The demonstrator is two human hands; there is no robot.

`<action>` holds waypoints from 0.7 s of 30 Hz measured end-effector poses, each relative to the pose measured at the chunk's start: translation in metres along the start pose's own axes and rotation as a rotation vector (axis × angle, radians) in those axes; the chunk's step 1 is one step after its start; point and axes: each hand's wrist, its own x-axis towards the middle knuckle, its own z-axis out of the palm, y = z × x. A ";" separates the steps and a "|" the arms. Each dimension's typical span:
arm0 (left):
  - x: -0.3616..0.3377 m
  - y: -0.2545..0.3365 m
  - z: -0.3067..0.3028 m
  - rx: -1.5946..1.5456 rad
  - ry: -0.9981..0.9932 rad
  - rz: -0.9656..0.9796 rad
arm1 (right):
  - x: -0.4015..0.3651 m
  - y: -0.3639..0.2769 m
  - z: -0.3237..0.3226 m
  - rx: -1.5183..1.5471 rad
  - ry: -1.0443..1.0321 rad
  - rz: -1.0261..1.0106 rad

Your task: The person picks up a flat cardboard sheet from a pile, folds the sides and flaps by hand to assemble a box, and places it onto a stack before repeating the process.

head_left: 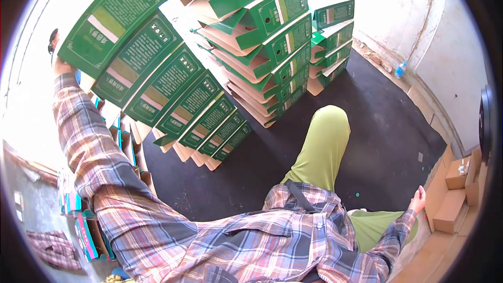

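At the far left, my left hand (62, 66) is raised against the side edge of the top green cardboard box (112, 21) in a leaning stack. Its fingers are partly hidden, and it appears to grip that box. A small dark thing I cannot make out shows by the fingertips. More green printed boxes (166, 81) sit beneath, one on another, their brown flaps jutting out below. Low on the right, my right hand (417, 200) is held beside my knee with fingers loosely extended and nothing visible in it, close to a plain brown carton (450, 210).
A second tall stack of green boxes (285, 47) with open flaps stands ahead, and a shorter stack (332, 42) behind it. Black matting (387, 120) covers the floor. A plastic bottle (401, 70) stands by the wall. Teal-edged boxes (90, 236) are at lower left.
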 end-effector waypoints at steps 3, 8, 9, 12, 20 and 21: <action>0.035 -0.009 -0.028 -0.086 -0.014 -0.100 | 0.007 0.006 -0.015 -0.051 0.024 -0.055; 0.085 -0.002 -0.073 -0.005 0.060 -0.172 | 0.011 0.003 -0.035 -0.064 0.035 0.026; 0.084 -0.003 -0.072 -0.019 0.034 -0.162 | 0.011 0.002 -0.035 -0.051 0.031 0.027; 0.037 -0.009 -0.045 0.013 0.060 -0.112 | 0.019 0.002 -0.037 -0.048 0.018 0.032; 0.078 -0.010 -0.097 0.417 -0.297 0.055 | 0.011 -0.043 -0.062 -0.087 0.075 -0.011; 0.102 -0.012 -0.119 0.785 -0.425 0.311 | 0.018 -0.039 -0.067 -0.117 0.096 -0.119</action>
